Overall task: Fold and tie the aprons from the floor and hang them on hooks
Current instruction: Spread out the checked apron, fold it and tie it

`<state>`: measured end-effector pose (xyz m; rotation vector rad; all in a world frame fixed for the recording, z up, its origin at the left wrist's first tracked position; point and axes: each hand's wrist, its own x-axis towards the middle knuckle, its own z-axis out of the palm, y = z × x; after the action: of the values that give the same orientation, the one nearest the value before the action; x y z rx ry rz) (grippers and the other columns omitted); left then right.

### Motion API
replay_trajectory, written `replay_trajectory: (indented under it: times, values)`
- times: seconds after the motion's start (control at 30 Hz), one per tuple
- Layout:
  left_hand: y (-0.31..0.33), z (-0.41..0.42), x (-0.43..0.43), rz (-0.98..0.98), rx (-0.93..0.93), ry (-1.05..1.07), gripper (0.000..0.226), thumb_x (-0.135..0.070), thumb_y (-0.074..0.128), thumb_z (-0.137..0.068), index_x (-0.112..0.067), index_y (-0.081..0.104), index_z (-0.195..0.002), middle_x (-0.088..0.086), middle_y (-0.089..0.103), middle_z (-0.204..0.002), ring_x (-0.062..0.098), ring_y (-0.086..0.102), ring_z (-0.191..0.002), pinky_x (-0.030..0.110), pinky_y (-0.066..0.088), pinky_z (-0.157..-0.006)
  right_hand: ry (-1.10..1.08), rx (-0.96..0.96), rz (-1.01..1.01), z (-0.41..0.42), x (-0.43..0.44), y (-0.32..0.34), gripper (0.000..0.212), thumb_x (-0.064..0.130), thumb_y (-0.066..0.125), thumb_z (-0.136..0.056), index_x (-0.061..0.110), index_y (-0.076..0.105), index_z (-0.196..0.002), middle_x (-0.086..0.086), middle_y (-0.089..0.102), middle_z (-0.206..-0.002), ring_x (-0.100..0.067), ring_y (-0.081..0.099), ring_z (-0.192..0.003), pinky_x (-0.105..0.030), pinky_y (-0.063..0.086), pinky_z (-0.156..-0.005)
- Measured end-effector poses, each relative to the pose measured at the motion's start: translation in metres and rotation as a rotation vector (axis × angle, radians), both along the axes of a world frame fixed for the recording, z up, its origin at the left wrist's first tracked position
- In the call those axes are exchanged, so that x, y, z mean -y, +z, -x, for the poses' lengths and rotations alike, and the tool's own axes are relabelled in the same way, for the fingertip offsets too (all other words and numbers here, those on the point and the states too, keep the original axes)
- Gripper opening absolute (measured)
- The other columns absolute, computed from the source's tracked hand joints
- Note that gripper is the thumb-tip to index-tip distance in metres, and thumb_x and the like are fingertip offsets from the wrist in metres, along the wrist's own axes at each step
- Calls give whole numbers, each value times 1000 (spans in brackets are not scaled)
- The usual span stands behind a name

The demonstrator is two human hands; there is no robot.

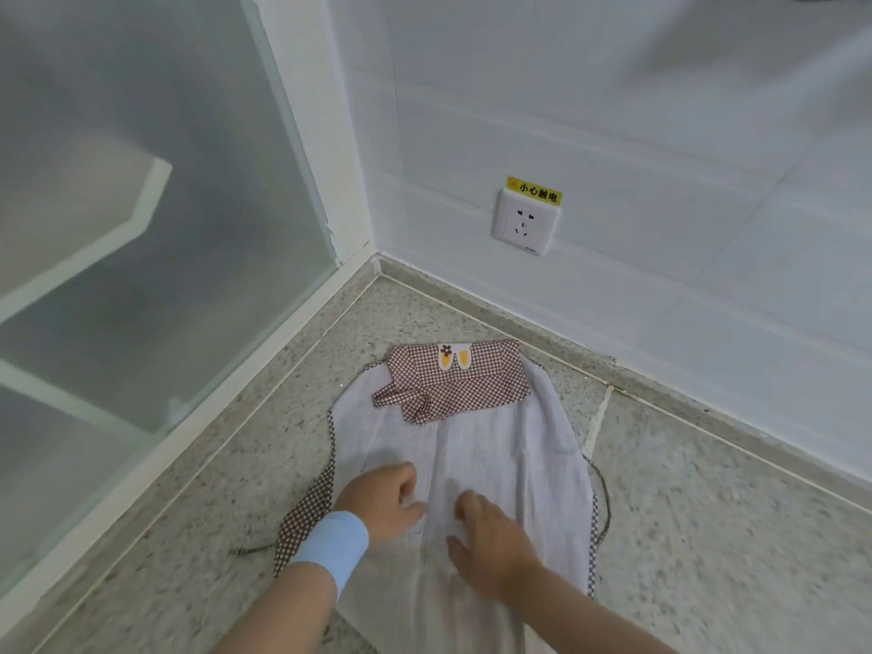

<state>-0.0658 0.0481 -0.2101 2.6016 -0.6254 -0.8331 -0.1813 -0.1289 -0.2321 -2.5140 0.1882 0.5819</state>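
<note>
- Near the floor corner, the apron lay pale side up, with its checked bib at the far end.
- The left hand sat curled on the cloth; I could not tell whether it pinched a fold.
- The right hand pressed down on the cloth, fingers loose.
- Folding seemed under way; the next move likely called for bringing a side over, then tying with the strap.
</note>
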Motion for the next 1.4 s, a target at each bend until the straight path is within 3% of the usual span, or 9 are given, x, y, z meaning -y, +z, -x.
replay_trajectory:
  times: [0.13,0.27,0.47,0.57,0.7,0.83,1.0,1.1,1.4]
  values:
    - [1,40,-16,-134,-6,-187,51,-72,61,-68,-33,57,-102,-15,53,-109,9,52,-100,29,44,-88,173,192,272,25,-3,-6,63,59,45,-86,21,51,-136,-7,42,-151,-27,45,-137,-56,37,-107]
    - [-7,63,-24,-142,1,-210,82,-67,57,-72,-40,33,-145,-13,19,-156,14,17,-145,39,20,-118,179,54,217,17,31,3,76,51,37,-95,34,-4,-158,-1,-14,-166,-22,-9,-153,-56,2,-121]
    - [-5,100,-21,-16,156,-110,18,-39,53,-89,-23,46,-94,-6,54,-91,19,57,-87,30,49,-76,-101,40,424,53,32,9,53,34,39,-95,19,30,-146,-7,38,-139,-26,43,-121,-39,44,-96]
    - [-13,106,-23,-31,165,-201,21,-40,51,-84,-26,49,-99,-8,52,-101,17,51,-97,35,48,-85,-101,-75,385,65,31,-3,62,57,33,-91,26,25,-145,-4,28,-150,-26,32,-137,-54,34,-105]
    - [-28,99,-35,-2,300,-166,28,-19,66,-77,-28,56,-102,-13,49,-106,10,46,-101,27,46,-82,-101,-232,544,50,62,4,81,31,50,-92,21,2,-156,-9,-3,-163,-30,-2,-152,-62,9,-116]
    - [-34,88,-55,-8,396,-163,58,9,74,-29,-25,52,-70,-9,49,-78,10,43,-75,24,40,-53,22,100,551,39,34,31,52,23,44,-93,17,36,-143,-13,38,-143,-33,38,-130,-44,35,-107]
    - [-35,87,-74,-123,265,-90,33,0,60,-77,-18,61,-105,1,50,-115,23,47,-107,34,47,-86,384,116,255,49,-44,19,68,63,36,-84,17,46,-134,-10,45,-134,-30,48,-118,-40,42,-96]
    - [-37,83,-90,-194,212,-101,29,-8,56,-85,-16,62,-111,0,49,-121,22,46,-112,33,46,-93,383,-2,398,46,-54,1,65,46,44,-94,10,36,-147,-15,32,-153,-35,38,-135,-44,36,-107]
    - [15,63,-111,205,261,490,24,-21,44,-100,-13,58,-82,2,60,-80,24,56,-73,30,41,-63,-215,66,-54,9,-14,36,27,28,41,-103,15,64,-106,-7,69,-108,-25,63,-99,-29,43,-80]
